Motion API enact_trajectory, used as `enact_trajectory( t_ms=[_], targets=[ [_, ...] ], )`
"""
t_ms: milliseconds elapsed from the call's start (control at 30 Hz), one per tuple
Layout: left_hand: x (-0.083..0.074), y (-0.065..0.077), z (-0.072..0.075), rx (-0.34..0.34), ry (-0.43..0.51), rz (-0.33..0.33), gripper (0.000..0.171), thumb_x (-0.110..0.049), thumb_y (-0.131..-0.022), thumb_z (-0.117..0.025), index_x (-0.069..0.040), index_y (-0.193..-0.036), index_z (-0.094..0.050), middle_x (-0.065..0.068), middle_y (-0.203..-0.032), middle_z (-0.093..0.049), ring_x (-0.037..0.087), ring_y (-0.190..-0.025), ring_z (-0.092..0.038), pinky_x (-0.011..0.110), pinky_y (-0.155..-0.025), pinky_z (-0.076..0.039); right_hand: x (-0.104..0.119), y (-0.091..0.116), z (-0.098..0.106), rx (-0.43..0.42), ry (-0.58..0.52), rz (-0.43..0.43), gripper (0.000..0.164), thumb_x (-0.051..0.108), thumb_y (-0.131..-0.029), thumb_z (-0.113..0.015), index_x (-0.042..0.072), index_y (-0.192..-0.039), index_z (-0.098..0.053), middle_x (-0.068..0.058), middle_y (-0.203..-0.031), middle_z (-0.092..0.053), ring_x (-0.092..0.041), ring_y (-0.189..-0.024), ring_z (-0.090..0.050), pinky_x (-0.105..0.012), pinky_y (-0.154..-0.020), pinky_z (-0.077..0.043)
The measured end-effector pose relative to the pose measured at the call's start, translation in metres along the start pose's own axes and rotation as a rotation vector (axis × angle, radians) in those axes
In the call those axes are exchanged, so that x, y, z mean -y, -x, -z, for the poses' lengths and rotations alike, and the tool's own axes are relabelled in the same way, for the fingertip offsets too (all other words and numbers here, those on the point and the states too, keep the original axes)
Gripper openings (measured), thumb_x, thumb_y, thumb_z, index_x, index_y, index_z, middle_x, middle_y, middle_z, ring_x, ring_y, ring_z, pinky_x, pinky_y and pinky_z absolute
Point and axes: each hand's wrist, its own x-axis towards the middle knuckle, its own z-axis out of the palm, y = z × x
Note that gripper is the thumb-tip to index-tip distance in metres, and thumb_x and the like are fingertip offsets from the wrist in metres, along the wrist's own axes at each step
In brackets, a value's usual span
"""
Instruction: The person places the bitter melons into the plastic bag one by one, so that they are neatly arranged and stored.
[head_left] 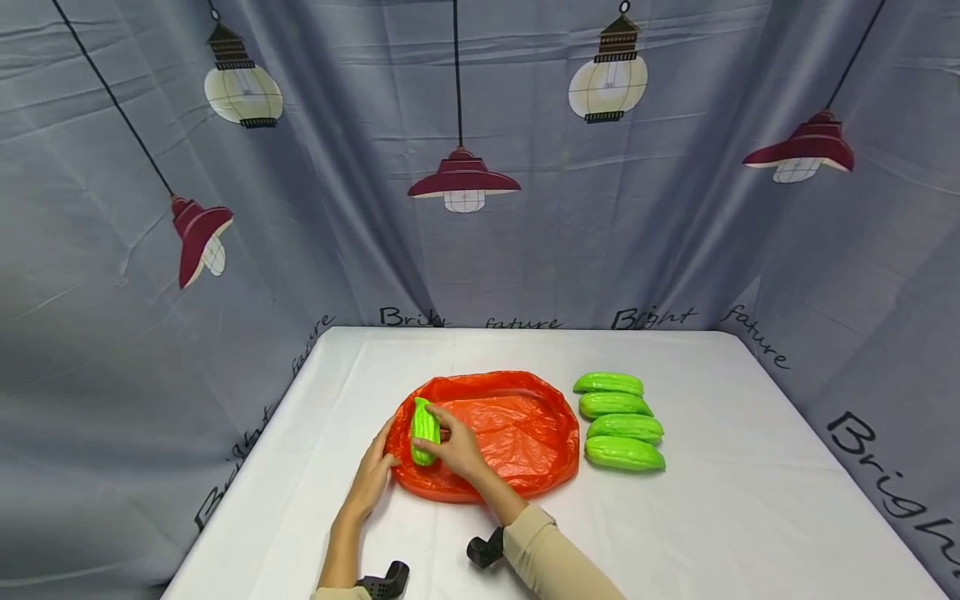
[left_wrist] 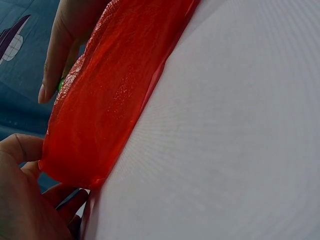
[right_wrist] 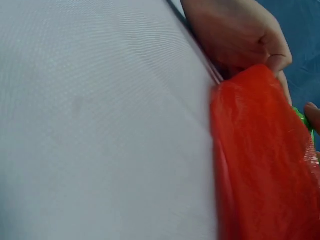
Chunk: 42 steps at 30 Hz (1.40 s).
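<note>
A red plastic bag (head_left: 517, 429) lies spread on the table with its edge rolled up all round. At its left rim my left hand (head_left: 371, 473) pinches the plastic; in the left wrist view that hand (left_wrist: 22, 195) has the thumb on one side of the bag wall (left_wrist: 105, 100) and fingers on the other. My right hand (head_left: 459, 447) grips a bright green ridged bitter melon (head_left: 425, 427) over the bag's left part, lengthwise away from me. The right wrist view shows only a sliver of the melon (right_wrist: 302, 118) behind the red wall.
Several more bitter melons (head_left: 624, 452) lie stacked in a column right of the bag. They rest on a white-covered table (head_left: 720, 517). Grey-blue curtains (head_left: 337, 167) printed with lamps hang behind and at both sides.
</note>
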Motion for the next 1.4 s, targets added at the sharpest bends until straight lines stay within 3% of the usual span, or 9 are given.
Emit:
enact_trajectory(
  t_ms=[167,533,767,933,1400],
  targets=[
    [-0.001,-0.001,-0.001,-0.005,0.000,-0.031,0.074,0.000,-0.076,-0.046,-0.017,-0.146,-0.029,0.015,-0.146,-0.030,0.032,-0.133,-0.024,0.052,-0.106,-0.017,-0.006,0.001,-0.004,0.007,-0.053,0.001,0.062,0.017,-0.081,-0.069,0.004,-0.136,-0.043,-0.025,-0.115,-0.057,-0.034,-0.097,-0.061,-0.033,-0.072,-0.054],
    [-0.003,0.001,-0.002,-0.019,-0.035,-0.040,0.075,-0.001,-0.074,-0.046,-0.014,-0.146,-0.029,0.015,-0.146,-0.030,0.033,-0.133,-0.025,0.052,-0.105,-0.019,-0.005,0.003,-0.011,-0.017,0.018,-0.029,0.061,0.023,-0.081,-0.070,0.006,-0.134,-0.046,-0.018,-0.105,-0.063,-0.021,-0.087,-0.063,-0.023,-0.065,-0.052],
    [-0.005,0.002,-0.001,-0.020,-0.067,-0.023,0.073,-0.004,-0.075,-0.045,-0.014,-0.146,-0.029,0.017,-0.145,-0.032,0.036,-0.132,-0.027,0.056,-0.103,-0.021,-0.006,0.004,-0.012,-0.010,0.063,-0.033,0.061,0.028,-0.080,-0.070,0.007,-0.133,-0.048,-0.016,-0.106,-0.063,-0.013,-0.073,-0.058,-0.020,-0.058,-0.049],
    [-0.004,0.002,-0.001,-0.017,-0.063,-0.014,0.074,-0.004,-0.075,-0.046,-0.015,-0.146,-0.028,0.017,-0.146,-0.030,0.036,-0.133,-0.025,0.056,-0.104,-0.019,-0.005,0.005,-0.011,0.015,0.060,-0.050,0.061,0.028,-0.081,-0.069,0.008,-0.134,-0.048,-0.017,-0.118,-0.058,-0.014,-0.073,-0.060,-0.020,-0.059,-0.050],
    [-0.002,0.001,-0.001,-0.016,-0.056,-0.031,0.073,-0.003,-0.076,-0.046,-0.016,-0.146,-0.029,0.015,-0.146,-0.031,0.033,-0.133,-0.025,0.054,-0.104,-0.019,-0.005,0.004,-0.007,0.060,-0.026,-0.041,0.061,0.023,-0.081,-0.070,0.007,-0.134,-0.047,-0.021,-0.117,-0.055,-0.019,-0.076,-0.065,-0.024,-0.063,-0.053]
  ],
)
